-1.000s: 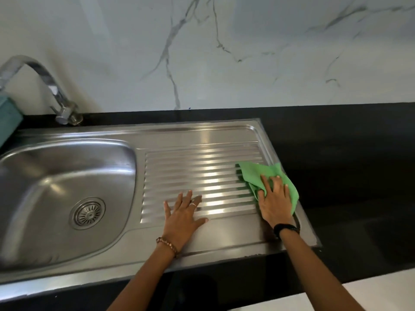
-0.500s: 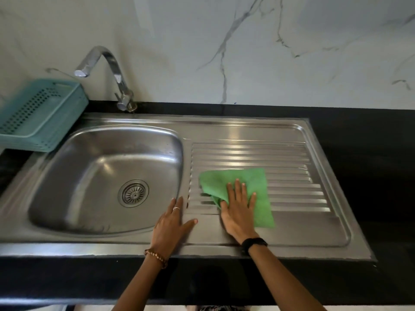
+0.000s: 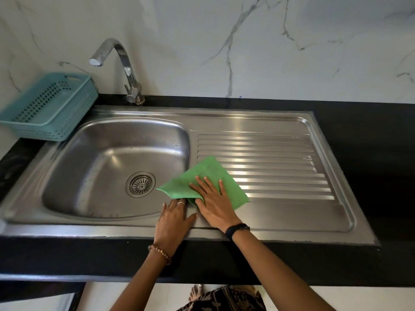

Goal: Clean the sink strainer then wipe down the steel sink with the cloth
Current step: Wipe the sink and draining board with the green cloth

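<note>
A steel sink (image 3: 258, 121) with a deep bowl on the left and a ribbed drainboard on the right is set into a black counter. The round strainer (image 3: 140, 184) sits in the bowl's drain. A green cloth (image 3: 210, 173) lies spread over the ridge between bowl and drainboard, its left corner hanging over the bowl. My right hand (image 3: 212, 204) presses flat on the cloth, fingers spread. My left hand (image 3: 174, 217) rests flat on the sink's front rim just left of it, holding nothing.
A curved steel tap (image 3: 125, 68) stands behind the bowl. A teal perforated basket (image 3: 48, 106) sits on the counter at the back left. The black counter (image 3: 370, 142) continues to the right, with a marble wall behind.
My right hand has slid the green cloth leftward across the drainboard, from its right edge to the bowl's rim. My left hand has shifted left along the front rim.
</note>
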